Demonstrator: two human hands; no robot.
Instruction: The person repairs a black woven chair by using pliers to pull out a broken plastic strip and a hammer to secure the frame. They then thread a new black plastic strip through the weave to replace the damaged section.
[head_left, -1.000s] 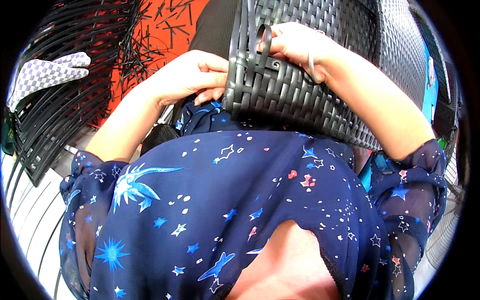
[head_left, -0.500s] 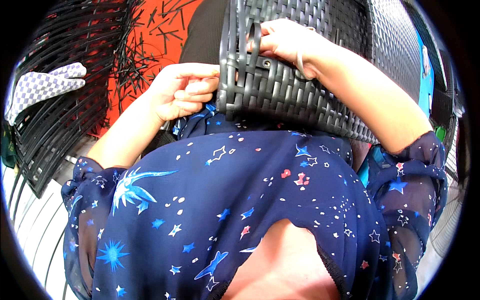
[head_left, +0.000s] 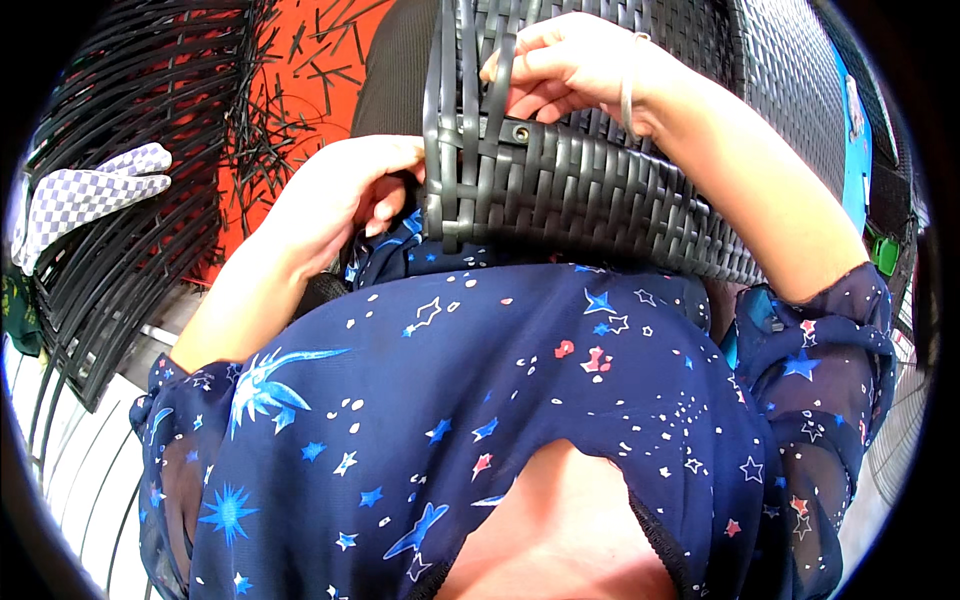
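Note:
A black woven wicker piece (head_left: 620, 185), made of flat glossy strips, lies across my lap with its narrow end to the left. My right hand (head_left: 580, 70) is closed, pinching a loose black plastic strip (head_left: 500, 85) that stands up from the weave near that end. Just below the strip, a small brass-coloured metal hole (head_left: 521, 134) sits in the frame. At the left edge of the wicker, my left hand (head_left: 360, 185) has its fingers curled. Its index fingertip goes out of sight behind the edge, so what it grips there is hidden.
Left of me stands a curved rack of black strips (head_left: 130, 170) with a checkered cloth glove (head_left: 95, 190) hanging on it. Black strip offcuts (head_left: 320, 75) litter the red floor (head_left: 345, 50). A green object (head_left: 884, 253) shows at far right.
My right hand has moved up and slightly left, and the strip's loop has been drawn out longer. My left hand has tucked further behind the wicker's edge. The wicker has shifted slightly left.

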